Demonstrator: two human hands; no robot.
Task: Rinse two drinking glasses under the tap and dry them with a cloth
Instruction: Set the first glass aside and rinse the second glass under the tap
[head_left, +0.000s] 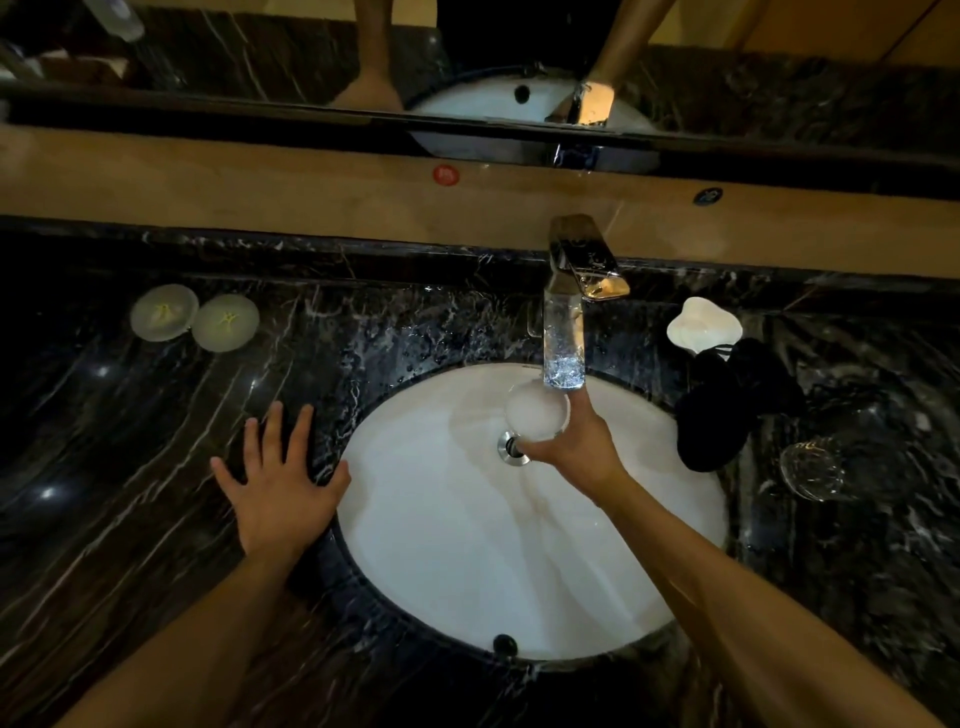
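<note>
My right hand (576, 447) holds a clear drinking glass (537, 415) over the white oval sink (467, 545), right under the chrome tap (576, 270). Water streams from the spout into the glass, which looks full and foamy white. My left hand (283, 478) lies flat, fingers spread, on the black marble counter (156, 493) just left of the basin. A second clear glass (813, 467) stands on the counter at the right. A dark cloth (727, 415) lies bunched between the sink's rim and that glass.
Two round white paper lids (195, 319) lie at the back left of the counter. A white soap dish (704, 327) sits right of the tap. A mirror (260, 57) above the tan ledge reflects the arms and basin.
</note>
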